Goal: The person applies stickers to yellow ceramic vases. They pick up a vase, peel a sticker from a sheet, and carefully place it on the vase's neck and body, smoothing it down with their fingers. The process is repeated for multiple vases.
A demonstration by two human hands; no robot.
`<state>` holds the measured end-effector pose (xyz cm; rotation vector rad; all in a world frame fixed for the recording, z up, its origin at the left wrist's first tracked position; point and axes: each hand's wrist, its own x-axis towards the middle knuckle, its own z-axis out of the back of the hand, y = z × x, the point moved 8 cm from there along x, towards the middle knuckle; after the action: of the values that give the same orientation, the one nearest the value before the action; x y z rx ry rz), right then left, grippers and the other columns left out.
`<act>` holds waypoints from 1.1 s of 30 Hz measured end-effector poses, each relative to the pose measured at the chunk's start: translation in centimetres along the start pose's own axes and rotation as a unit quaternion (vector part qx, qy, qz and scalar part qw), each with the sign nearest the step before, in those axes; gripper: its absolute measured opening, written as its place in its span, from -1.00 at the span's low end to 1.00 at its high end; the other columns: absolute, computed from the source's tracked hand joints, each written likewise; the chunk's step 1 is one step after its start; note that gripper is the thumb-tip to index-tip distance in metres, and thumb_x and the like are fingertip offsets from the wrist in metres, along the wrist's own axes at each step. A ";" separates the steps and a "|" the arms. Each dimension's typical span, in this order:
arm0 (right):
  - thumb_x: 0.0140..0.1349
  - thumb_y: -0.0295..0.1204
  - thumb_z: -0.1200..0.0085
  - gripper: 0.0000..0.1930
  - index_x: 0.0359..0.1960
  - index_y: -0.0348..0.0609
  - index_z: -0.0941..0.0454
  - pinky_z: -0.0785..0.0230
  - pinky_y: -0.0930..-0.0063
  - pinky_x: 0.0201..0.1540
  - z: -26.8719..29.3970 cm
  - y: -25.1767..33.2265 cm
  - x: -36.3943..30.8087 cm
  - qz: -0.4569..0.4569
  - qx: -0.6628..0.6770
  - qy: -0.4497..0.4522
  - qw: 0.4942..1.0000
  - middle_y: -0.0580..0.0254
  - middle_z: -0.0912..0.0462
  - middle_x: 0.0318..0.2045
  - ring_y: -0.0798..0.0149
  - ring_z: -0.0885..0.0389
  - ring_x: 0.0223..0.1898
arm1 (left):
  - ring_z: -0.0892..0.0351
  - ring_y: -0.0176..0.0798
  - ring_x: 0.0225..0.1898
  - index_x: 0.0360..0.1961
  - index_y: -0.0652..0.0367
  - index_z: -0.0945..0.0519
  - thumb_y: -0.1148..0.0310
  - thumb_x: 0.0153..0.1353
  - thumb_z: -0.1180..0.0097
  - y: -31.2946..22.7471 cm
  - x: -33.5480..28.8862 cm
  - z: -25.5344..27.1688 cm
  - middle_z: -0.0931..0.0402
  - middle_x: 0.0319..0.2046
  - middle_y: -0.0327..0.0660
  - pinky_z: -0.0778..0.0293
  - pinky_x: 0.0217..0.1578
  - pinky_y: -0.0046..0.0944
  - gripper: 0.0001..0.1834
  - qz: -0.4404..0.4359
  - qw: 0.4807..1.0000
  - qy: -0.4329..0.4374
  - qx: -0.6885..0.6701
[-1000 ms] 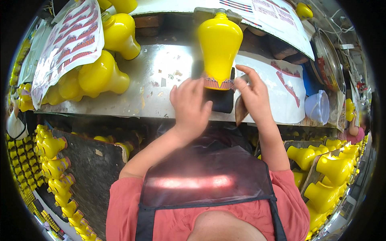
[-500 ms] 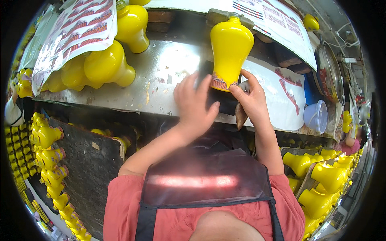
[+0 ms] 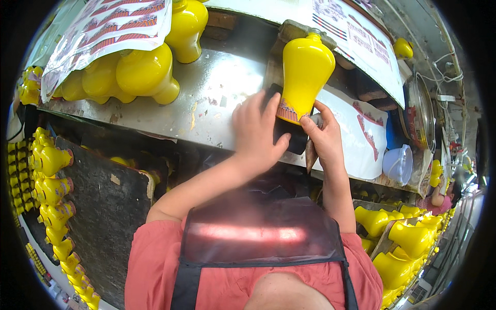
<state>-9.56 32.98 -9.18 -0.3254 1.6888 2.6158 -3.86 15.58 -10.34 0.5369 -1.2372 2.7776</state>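
left hand (image 3: 257, 130) blurred, fingers spread, contact unclear; right hand (image 3: 327, 137) grasps yellow vase (image 3: 308, 70), partly hiding brown tool (image 3: 311, 156); patterned band (image 3: 287, 112) sits further left than earlier.

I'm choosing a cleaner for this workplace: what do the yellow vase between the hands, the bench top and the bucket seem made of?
Vase: perhaps ceramic or glass, glossy yellow, with bright highlights. Bench top: probably bare metal, scuffed, given its grey sheen. Bucket: likely plastic, smooth and pale, judging by its thin rim.
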 end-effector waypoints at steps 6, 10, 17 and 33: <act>0.21 -0.19 -0.41 -0.32 0.27 -0.36 -0.49 -0.44 0.53 -0.16 0.0 -0.1 0.0 -0.003 0.021 0.004 1.000 0.27 -0.63 -0.25 0.43 -0.55 -0.25 | -0.03 0.25 0.45 0.45 0.15 -0.27 0.22 -0.01 -0.42 -0.6 0.6 -0.3 -0.13 0.39 0.14 0.12 0.46 0.22 -0.03 -0.025 1.000 0.001 -0.005; 0.20 -0.19 -0.41 -0.33 0.26 -0.35 -0.50 -0.46 0.52 -0.14 0.0 -0.3 -0.1 -0.006 0.021 0.003 1.000 0.25 -0.65 -0.23 0.42 -0.56 -0.23 | -0.04 0.24 0.45 0.44 0.16 -0.28 0.20 0.01 -0.42 -0.2 1.0 -0.7 -0.15 0.39 0.14 0.13 0.46 0.22 -0.04 0.013 1.000 0.026 0.007; 0.19 -0.17 -0.36 -0.36 0.22 -0.36 -0.54 -0.49 0.45 -0.04 0.1 -0.5 0.2 0.007 -0.011 -0.007 1.000 0.16 -0.70 -0.15 0.35 -0.63 -0.16 | -0.05 0.21 0.46 0.39 0.14 -0.38 0.17 0.05 -0.43 0.5 -0.1 -0.9 -0.18 0.39 0.09 0.09 0.45 0.21 -0.14 0.017 0.999 0.026 0.010; 0.40 -0.43 -0.05 -0.52 0.34 -0.27 -0.51 -0.46 0.54 -0.12 0.7 1.0 0.1 0.024 -0.042 0.076 0.996 0.23 -0.69 -0.09 0.49 -0.57 -0.26 | -0.48 0.12 0.14 0.32 0.02 -0.51 0.29 -0.07 -0.56 -3.6 5.1 0.5 -0.37 0.22 0.06 -0.43 0.16 0.06 -0.15 -0.174 0.982 -0.035 0.066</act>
<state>-9.87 33.22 -8.04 -0.5048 1.6493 2.7682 -7.82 17.22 -5.81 0.7842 -0.8709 2.5706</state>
